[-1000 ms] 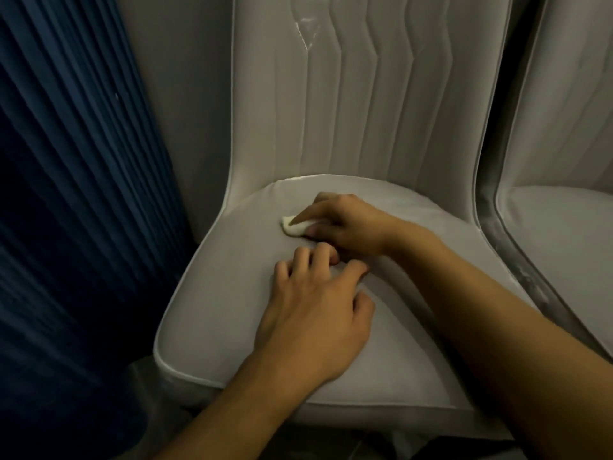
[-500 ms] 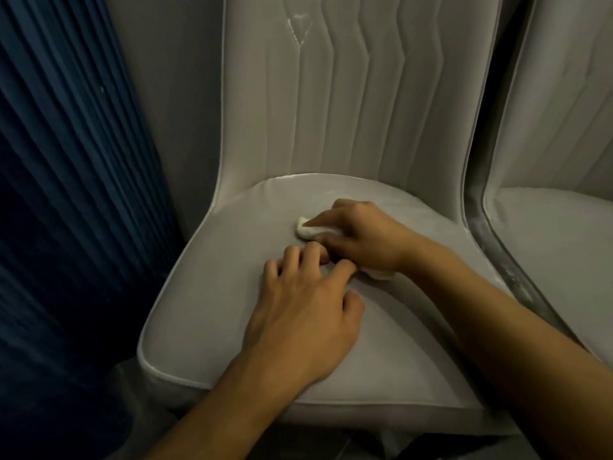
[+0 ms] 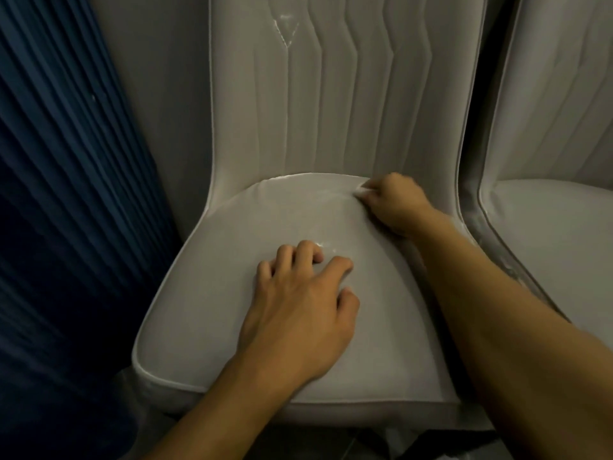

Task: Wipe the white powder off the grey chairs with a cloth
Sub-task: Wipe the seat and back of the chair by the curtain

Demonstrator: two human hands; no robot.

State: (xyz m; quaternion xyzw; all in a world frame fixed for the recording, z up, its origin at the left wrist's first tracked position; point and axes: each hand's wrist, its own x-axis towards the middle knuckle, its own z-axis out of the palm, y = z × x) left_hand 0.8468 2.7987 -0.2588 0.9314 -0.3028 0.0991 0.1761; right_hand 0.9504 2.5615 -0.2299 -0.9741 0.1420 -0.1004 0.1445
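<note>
Cloth [image 3: 362,191] is pinched in the right grip [image 3: 394,204] at the back right corner of the seat [image 3: 215,293], powder [image 3: 287,28] being seen up-left of it on the backrest [image 3: 252,111], while the left grip [image 3: 298,303] is rested loosely mid-seat, holding nothing.

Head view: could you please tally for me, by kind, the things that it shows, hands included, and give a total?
Grey chairs: 2, the near chair and the right chair
Hands: 2, the left hand and the right hand
White cloth: 1, mostly hidden in the right hand
Blue curtain: 1
Total: 6
</note>
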